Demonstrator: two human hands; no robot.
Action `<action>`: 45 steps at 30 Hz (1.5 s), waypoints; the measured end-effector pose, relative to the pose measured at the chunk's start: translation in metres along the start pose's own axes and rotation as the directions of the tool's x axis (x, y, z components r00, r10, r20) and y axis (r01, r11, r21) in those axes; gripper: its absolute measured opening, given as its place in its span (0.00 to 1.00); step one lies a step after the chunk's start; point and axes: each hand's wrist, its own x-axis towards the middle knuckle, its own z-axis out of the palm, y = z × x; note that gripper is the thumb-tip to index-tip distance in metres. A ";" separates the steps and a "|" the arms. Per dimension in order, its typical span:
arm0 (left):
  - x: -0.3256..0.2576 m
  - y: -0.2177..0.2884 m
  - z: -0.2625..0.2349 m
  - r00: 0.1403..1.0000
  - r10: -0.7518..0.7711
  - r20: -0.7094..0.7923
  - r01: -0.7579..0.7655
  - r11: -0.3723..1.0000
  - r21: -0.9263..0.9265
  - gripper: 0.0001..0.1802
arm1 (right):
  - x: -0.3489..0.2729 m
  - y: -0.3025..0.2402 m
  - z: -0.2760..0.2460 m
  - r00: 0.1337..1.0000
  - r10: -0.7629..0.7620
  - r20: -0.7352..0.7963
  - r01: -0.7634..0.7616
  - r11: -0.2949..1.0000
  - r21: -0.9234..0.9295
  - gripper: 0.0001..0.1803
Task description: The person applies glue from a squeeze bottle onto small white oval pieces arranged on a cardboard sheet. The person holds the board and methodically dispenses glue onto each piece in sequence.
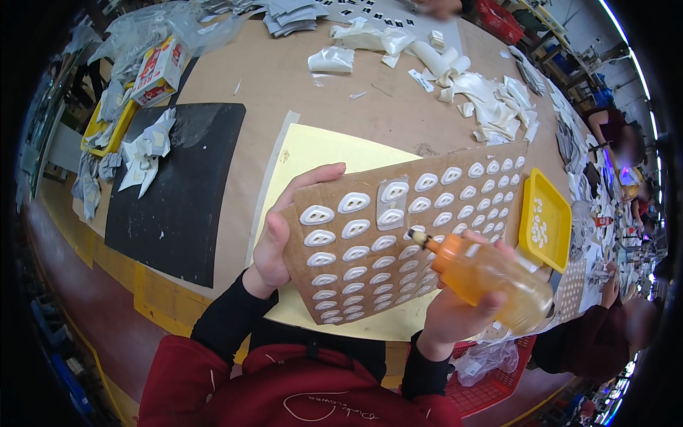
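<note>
Above the near side of the counter point(277, 71), I have the cardboard sheet point(320, 193) raised at a tilt over a pale yellow sheet point(334, 146), which lies flat and partly covered beneath it. My left hand point(269, 252) holds the cardboard by its left edge, its grip closed around the board with the thumb on the front face. Rows of white oval pieces point(316, 215), marked with small dark holes, cover that face; near the top, a clear patch surrounds two of them.

My right hand point(462, 309) has its grip wrapped round a squeeze bottle point(491, 281) of amber liquid, tipped so that its dark nozzle points up and left at the middle of the rows. I cannot tell whether the tip touches a piece.

Just beyond the board's right edge sits a yellow tray point(527, 213) with more small white pieces inside. Well to the left lies a black mat point(185, 213) with crumpled scraps point(148, 153) on it, and a red basket point(466, 398) holding a plastic bag point(487, 364) stands below my right forearm.
</note>
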 end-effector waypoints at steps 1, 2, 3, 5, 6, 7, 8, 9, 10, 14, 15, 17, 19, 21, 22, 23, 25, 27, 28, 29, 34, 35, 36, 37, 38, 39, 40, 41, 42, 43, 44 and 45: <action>0.000 0.000 0.000 1.000 0.002 -0.004 -0.002 1.000 0.004 0.49 | 0.002 0.001 -0.004 0.997 0.069 -0.035 -0.064 0.991 0.121 0.39; 0.000 0.000 0.000 1.000 0.003 -0.007 -0.003 1.000 0.006 0.49 | 0.006 -0.001 -0.008 0.991 0.132 0.000 -0.126 0.941 0.313 0.39; 0.000 0.000 0.001 1.000 0.002 -0.008 -0.002 1.000 0.003 0.49 | 0.012 -0.004 -0.010 0.981 0.187 0.047 -0.186 0.851 0.491 0.40; 0.000 0.001 0.002 1.000 0.000 -0.010 0.000 1.000 -0.002 0.49 | 0.018 -0.005 -0.009 0.968 0.242 0.063 -0.229 0.760 0.608 0.40; 0.001 0.002 0.003 1.000 0.001 -0.012 -0.001 1.000 0.004 0.49 | 0.020 -0.004 -0.007 0.968 0.250 0.021 -0.218 0.794 0.567 0.40; 0.001 0.002 0.004 1.000 0.001 -0.013 -0.001 1.000 0.010 0.49 | 0.022 -0.003 -0.005 0.966 0.256 -0.022 -0.207 0.826 0.524 0.39; 0.001 0.002 0.003 1.000 0.002 -0.018 -0.001 1.000 0.018 0.49 | 0.022 0.000 -0.002 0.967 0.248 -0.055 -0.203 0.885 0.419 0.39; 0.001 0.002 0.003 1.000 0.001 -0.020 -0.001 1.000 0.020 0.49 | 0.021 0.002 0.001 0.968 0.236 -0.087 -0.199 0.931 0.307 0.39; 0.000 0.002 0.002 1.000 0.000 -0.021 0.000 1.000 0.022 0.49 | 0.021 0.005 0.005 0.969 0.219 -0.118 -0.194 0.962 0.191 0.39; 0.000 0.001 0.002 1.000 0.005 -0.027 -0.005 1.000 0.002 0.49 | 0.020 0.011 0.012 0.987 0.116 -0.115 -0.106 0.990 0.091 0.40; 0.000 0.001 0.002 1.000 0.005 -0.031 -0.005 1.000 0.008 0.49 | 0.020 0.012 0.012 0.990 0.096 -0.106 -0.087 0.992 0.088 0.40; 0.001 0.002 0.003 0.999 0.004 -0.039 -0.004 1.000 0.019 0.49 | 0.020 0.013 0.012 0.993 0.065 -0.099 -0.058 0.996 0.073 0.40; 0.001 0.003 0.004 0.999 0.002 -0.040 -0.001 1.000 0.024 0.49 | 0.020 0.012 0.013 0.994 0.042 -0.103 -0.037 0.998 0.051 0.40; 0.001 0.002 0.004 0.999 0.002 -0.038 -0.002 1.000 0.023 0.49 | 0.021 0.014 0.014 0.994 0.022 -0.110 -0.017 0.998 0.054 0.41; 0.001 0.002 0.004 0.999 0.004 -0.037 -0.003 1.000 0.020 0.49 | 0.021 0.015 0.015 0.993 0.013 -0.114 -0.006 0.998 0.055 0.41; 0.001 0.002 0.004 0.999 0.006 -0.036 -0.005 1.000 0.016 0.49 | 0.021 0.015 0.014 0.994 0.005 -0.106 0.000 0.999 0.046 0.41; 0.001 0.001 0.003 0.999 0.002 -0.042 -0.002 1.000 0.018 0.49 | 0.020 0.015 0.014 0.996 -0.011 -0.089 0.014 1.000 0.027 0.40; 0.001 0.002 0.004 0.999 -0.002 -0.046 0.003 1.000 0.019 0.49 | 0.018 0.014 0.012 0.998 -0.024 -0.064 0.025 1.000 0.013 0.40; 0.000 0.002 0.003 0.999 -0.005 -0.047 0.006 1.000 0.018 0.49 | 0.017 0.014 0.012 0.998 -0.030 -0.052 0.031 1.000 0.005 0.40; 0.000 0.002 0.003 0.999 -0.007 -0.048 0.008 1.000 0.017 0.49 | 0.016 0.014 0.012 0.997 -0.059 -0.050 0.059 0.998 -0.009 0.40; -0.001 0.001 0.001 0.999 -0.013 -0.044 0.014 1.000 0.010 0.50 | 0.012 0.014 0.011 0.991 -0.136 0.005 0.136 0.988 -0.068 0.40; -0.001 0.001 0.002 0.999 -0.016 -0.044 0.017 1.000 0.011 0.50 | 0.011 0.013 0.011 0.991 -0.134 0.018 0.135 0.989 -0.068 0.40; -0.001 0.001 0.002 0.999 -0.016 -0.043 0.017 1.000 0.010 0.50 | 0.008 0.011 0.011 0.991 -0.132 0.030 0.134 0.989 -0.067 0.41; -0.001 0.001 0.002 0.999 -0.016 -0.043 0.017 1.000 0.008 0.50 | 0.007 0.010 0.012 0.991 -0.131 0.043 0.133 0.989 -0.065 0.41; -0.001 0.000 0.002 0.999 -0.017 -0.042 0.017 1.000 0.007 0.51 | 0.007 0.011 0.014 0.982 -0.179 0.056 0.183 0.979 -0.088 0.40; -0.002 0.000 0.002 0.999 -0.016 -0.041 0.017 1.000 0.008 0.50 | 0.007 0.012 0.015 0.972 -0.226 0.070 0.232 0.967 -0.109 0.39; -0.002 0.000 0.002 0.999 -0.016 -0.039 0.016 1.000 0.009 0.50 | 0.008 0.013 0.016 0.959 -0.271 0.085 0.281 0.951 -0.130 0.38; -0.002 0.000 0.002 0.999 -0.015 -0.038 0.015 1.000 0.007 0.50 | 0.007 0.011 0.016 0.958 -0.268 0.104 0.281 0.949 -0.142 0.38; -0.002 0.000 0.001 0.999 -0.012 -0.034 0.013 1.000 0.010 0.50 | 0.006 0.009 0.015 0.957 -0.264 0.122 0.281 0.947 -0.155 0.38; -0.001 0.000 0.001 0.999 -0.010 -0.030 0.010 1.000 0.013 0.50 | 0.006 0.006 0.016 0.955 -0.260 0.141 0.281 0.945 -0.168 0.39; -0.001 0.001 0.001 1.000 -0.008 -0.028 0.008 1.000 0.020 0.50 | 0.006 0.004 0.017 0.954 -0.259 0.150 0.283 0.943 -0.175 0.39; -0.002 0.000 0.001 1.000 -0.010 -0.023 0.010 1.000 0.010 0.50 | 0.006 0.002 0.019 0.953 -0.258 0.159 0.285 0.941 -0.183 0.39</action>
